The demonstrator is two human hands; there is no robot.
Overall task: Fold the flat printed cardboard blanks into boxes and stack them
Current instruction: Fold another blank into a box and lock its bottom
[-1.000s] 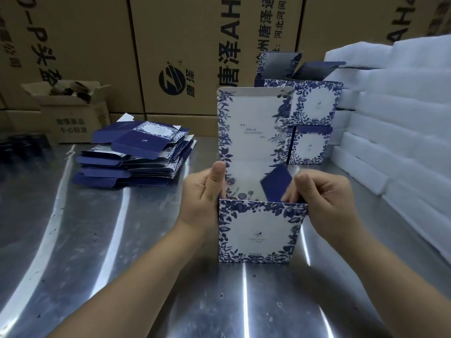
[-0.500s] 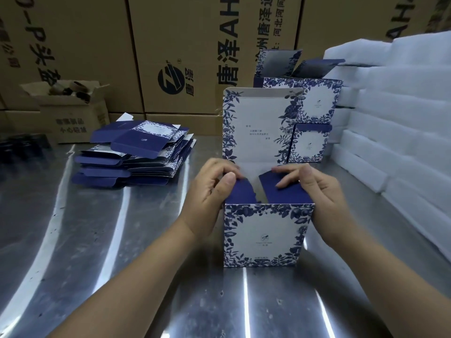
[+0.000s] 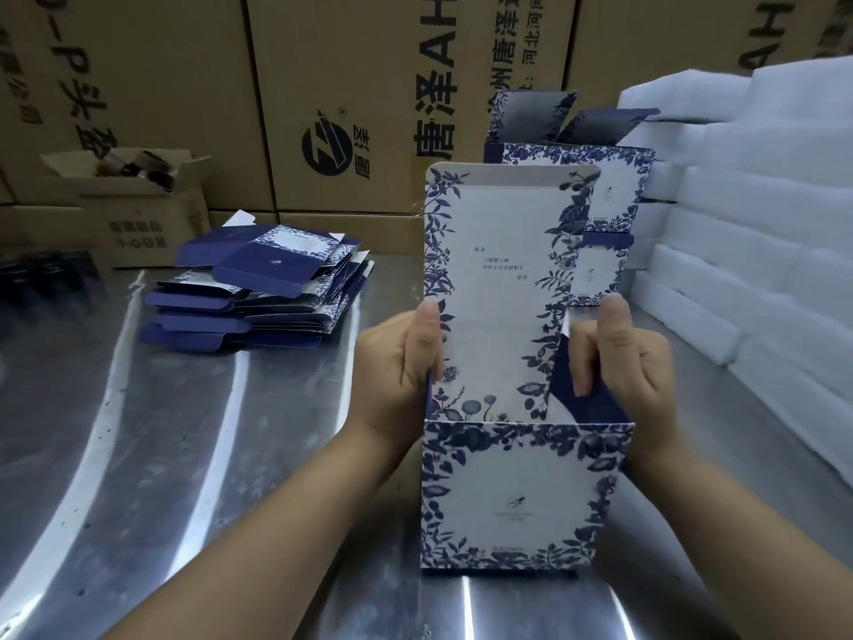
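Blue-and-white box (image 3: 521,491) stands at lower centre of the frame, lid (image 3: 498,251) upright. Left hand (image 3: 397,367) grips its left wall; right hand (image 3: 618,362) curls round the dark side flap (image 3: 565,385). Flap-folding step, I judge: next both flaps must go inward before the lid closes.

White box (image 3: 521,496) with navy floral border; navy blanks (image 3: 258,293); brown cartons (image 3: 332,85); white foam (image 3: 757,233).

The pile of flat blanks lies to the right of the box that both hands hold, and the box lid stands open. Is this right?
Wrong side: the head view shows the pile of flat blanks left of the box, not right. The left hand and right hand do hold it, and its lid stands open.
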